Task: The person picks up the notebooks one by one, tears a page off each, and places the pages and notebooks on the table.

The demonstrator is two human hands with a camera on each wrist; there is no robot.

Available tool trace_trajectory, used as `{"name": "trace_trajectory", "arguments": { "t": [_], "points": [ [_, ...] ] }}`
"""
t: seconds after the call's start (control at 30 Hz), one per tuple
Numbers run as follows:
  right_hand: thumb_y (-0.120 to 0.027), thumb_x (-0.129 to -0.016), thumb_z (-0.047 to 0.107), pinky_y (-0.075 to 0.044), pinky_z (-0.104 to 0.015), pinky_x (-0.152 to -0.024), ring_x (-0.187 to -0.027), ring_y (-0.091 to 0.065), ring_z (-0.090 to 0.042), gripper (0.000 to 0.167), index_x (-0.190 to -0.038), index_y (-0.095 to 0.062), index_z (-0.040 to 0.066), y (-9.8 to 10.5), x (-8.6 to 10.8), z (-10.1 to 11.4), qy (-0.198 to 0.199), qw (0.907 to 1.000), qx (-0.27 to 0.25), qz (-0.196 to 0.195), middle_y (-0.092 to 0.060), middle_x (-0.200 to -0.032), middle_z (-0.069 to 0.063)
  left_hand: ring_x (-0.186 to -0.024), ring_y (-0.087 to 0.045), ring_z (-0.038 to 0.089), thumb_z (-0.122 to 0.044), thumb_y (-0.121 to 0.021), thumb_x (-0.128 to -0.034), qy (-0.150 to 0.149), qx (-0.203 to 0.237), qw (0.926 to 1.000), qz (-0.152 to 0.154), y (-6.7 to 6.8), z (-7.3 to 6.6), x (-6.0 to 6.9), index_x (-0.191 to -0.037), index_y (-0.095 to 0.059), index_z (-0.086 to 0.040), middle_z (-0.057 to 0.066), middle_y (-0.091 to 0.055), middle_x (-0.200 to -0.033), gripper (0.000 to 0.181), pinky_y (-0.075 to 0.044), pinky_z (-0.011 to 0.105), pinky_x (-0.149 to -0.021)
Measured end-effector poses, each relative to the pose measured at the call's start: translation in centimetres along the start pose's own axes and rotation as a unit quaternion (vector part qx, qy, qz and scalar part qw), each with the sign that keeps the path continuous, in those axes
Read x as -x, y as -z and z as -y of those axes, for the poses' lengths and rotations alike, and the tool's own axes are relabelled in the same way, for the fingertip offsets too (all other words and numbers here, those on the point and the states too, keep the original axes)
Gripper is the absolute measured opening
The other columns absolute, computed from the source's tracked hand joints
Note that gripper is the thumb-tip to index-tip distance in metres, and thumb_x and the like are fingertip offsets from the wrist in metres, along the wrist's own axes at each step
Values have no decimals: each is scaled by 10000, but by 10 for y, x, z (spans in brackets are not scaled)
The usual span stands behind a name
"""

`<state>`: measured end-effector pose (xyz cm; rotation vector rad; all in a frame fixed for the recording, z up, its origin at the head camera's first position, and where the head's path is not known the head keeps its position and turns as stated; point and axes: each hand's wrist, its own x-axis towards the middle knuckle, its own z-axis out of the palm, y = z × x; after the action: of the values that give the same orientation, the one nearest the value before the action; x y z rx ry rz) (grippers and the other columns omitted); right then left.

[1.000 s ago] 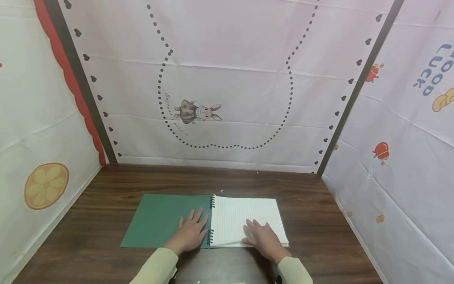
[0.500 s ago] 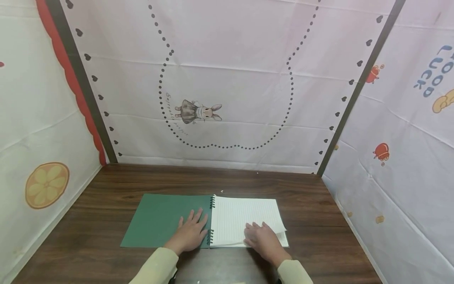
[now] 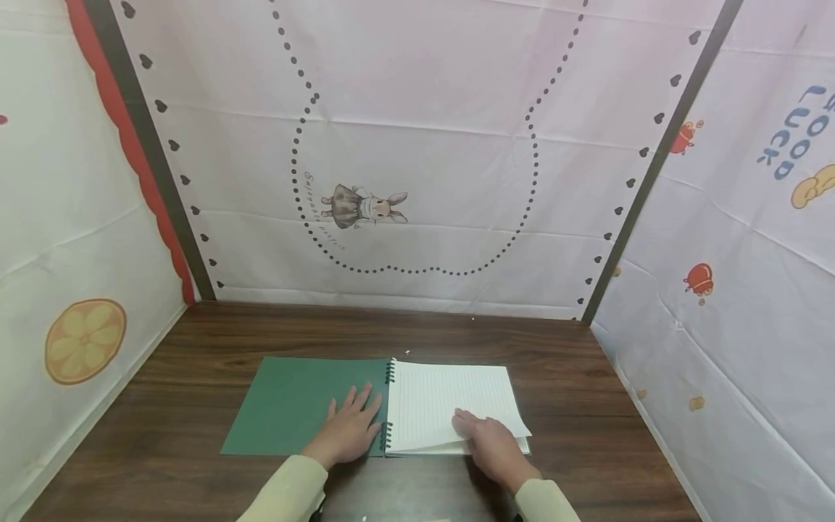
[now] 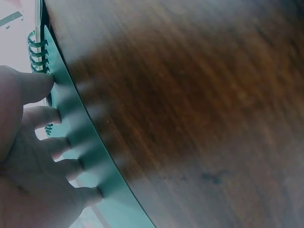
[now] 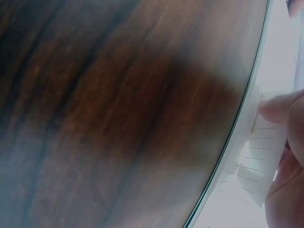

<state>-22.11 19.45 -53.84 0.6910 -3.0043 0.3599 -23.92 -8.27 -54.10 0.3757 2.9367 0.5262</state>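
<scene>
A spiral notebook lies open on the dark wooden table, its green cover (image 3: pixel 306 384) folded out to the left and its white lined page (image 3: pixel 443 395) on the right. On the green cover, close to the black coil binding (image 3: pixel 390 371), my left hand (image 3: pixel 349 428) rests with fingers spread; its fingertips press the cover in the left wrist view. With my right hand (image 3: pixel 492 442) I pinch the near edge of the lined page, whose lower right corner lifts off the sheets below. The right wrist view shows the thumb (image 5: pixel 278 108) against the bent page (image 5: pixel 259 154).
The wooden table (image 3: pixel 580 406) surrounds the notebook. White printed cloth walls enclose it: a back wall (image 3: pixel 417 174) with a rabbit drawing, a left wall (image 3: pixel 39 232) and a right wall (image 3: pixel 757 304). A tiny white scrap (image 3: pixel 407 352) lies behind the notebook.
My right hand's fingers have gone from spread on the page to curled together at its near edge, and the page's corner has risen. The left hand has stayed in place.
</scene>
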Motion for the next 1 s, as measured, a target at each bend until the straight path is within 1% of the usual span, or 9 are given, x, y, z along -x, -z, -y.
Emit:
{"name": "trace_trajectory", "arguments": {
  "t": [0.1,0.2,0.33,0.43,0.53,0.67,0.77,0.87,1.0],
  "points": [
    [-575,-922,36,-440,-553,-1027,-1260,-573,-267,379,-1294,-615,90,0,1,-1,-184,9998,-87,88,-594,-1369,-75,-1465,-203,437,-308,-491,-996,19,11,10000,5,-1,1,-1,-1461,-423,-90,169,-271,-1585,518,-138,715,-1118],
    [-531,-941,27,-392,-600,-1053,-1294,-537,-309,383,-1320,-584,55,1,3,-3,-299,9995,-42,93,-567,-1395,-109,-1473,-183,428,-323,-478,-1000,53,-44,10000,72,-3,2,-3,-1476,-401,-102,162,-247,-1596,531,-130,708,-1127],
    [-503,-956,28,-363,-627,-1064,-1300,-528,-319,383,-1332,-562,66,0,5,-7,-352,9991,216,27,-558,-1405,-105,-1482,-157,419,-337,-457,-1008,70,-136,9997,182,-6,3,-5,-1494,-367,-109,154,-213,-1608,544,-119,695,-1138],
    [-505,-953,28,-327,-660,-1069,-1319,-508,-326,394,-1341,-555,75,-1,6,-9,-445,9987,255,66,-545,-1419,-101,-1486,-146,414,-338,-453,-1011,65,-158,9996,239,-6,4,-5,-1499,-354,-109,150,-200,-1613,548,-110,692,-1141],
    [-494,-948,21,-296,-691,-1067,-1340,-480,-344,401,-1343,-550,63,-2,7,-11,-663,9973,279,130,-523,-1437,-118,-1490,-135,407,-342,-449,-1014,42,-170,9994,296,-6,4,-4,-1506,-340,-114,144,-188,-1617,553,-106,688,-1144],
    [-472,-940,-1,-280,-722,-1052,-1348,-459,-377,395,-1327,-551,20,-1,9,-15,-948,9946,398,115,-502,-1445,-165,-1492,-127,405,-342,-445,-1017,-14,-121,9993,345,-3,5,-2,-1511,-328,-114,144,-175,-1620,557,-101,686,-1145],
    [-462,-945,-18,-257,-748,-1040,-1364,-428,-402,397,-1333,-543,2,1,11,-19,-1078,9937,271,163,-479,-1457,-190,-1492,-124,406,-332,-446,-1018,-53,-74,9993,375,-1,4,0,-1513,-322,-108,149,-167,-1621,558,-95,685,-1146],
    [-456,-962,-17,-253,-747,-1040,-1398,-375,-407,413,-1369,-517,13,3,12,-22,-1227,9919,-35,340,-439,-1488,-188,-1491,-125,407,-324,-449,-1018,-88,-60,9991,404,1,5,2,-1512,-321,-103,152,-162,-1621,556,-92,685,-1146],
    [-462,-966,-15,-300,-721,-1033,-1405,-360,-408,418,-1378,-514,34,3,11,-23,-1297,9904,-201,431,-430,-1497,-179,-1492,-122,406,-328,-439,-1021,-89,-83,9990,428,2,6,3,-1515,-315,-106,151,-155,-1623,556,-88,684,-1148]
  ]
}}
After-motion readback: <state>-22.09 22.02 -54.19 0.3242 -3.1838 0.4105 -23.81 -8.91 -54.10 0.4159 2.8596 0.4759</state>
